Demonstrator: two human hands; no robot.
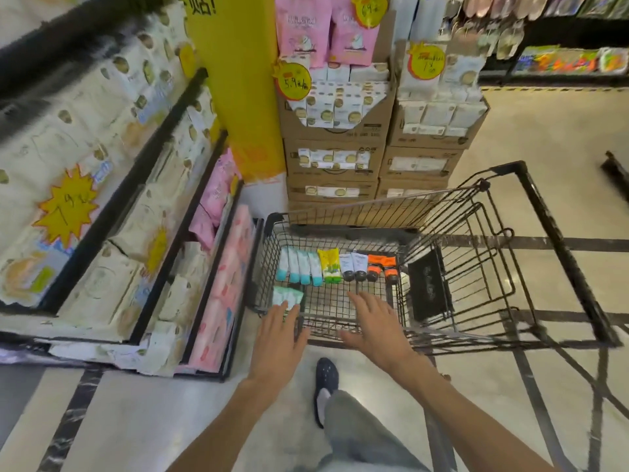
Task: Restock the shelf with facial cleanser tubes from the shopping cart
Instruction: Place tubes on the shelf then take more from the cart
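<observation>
Two bare hands reach over the near rim of a black wire shopping cart (531, 212). Left hand (277, 338): fingers straight and slightly spread, tips at the near-left corner, just beside a pale green tube pack (287, 296); contact cannot be told. Right hand (374, 323): fingers straight and spread above the cart floor, holding nothing. Cart contents, far row, left to right: four white tubes with teal caps (299, 267), one yellow tube (329, 264), two white tubes with dark caps (354, 266), two orange tubes with dark caps (383, 267). Left of cart: black-framed sloping shelf (170, 131) of white and pink paper-goods packs. Far side: stacked brown cardboard cartons (335, 158), yellow pillar (238, 80). Near floor: one dark shoe (326, 374).
</observation>
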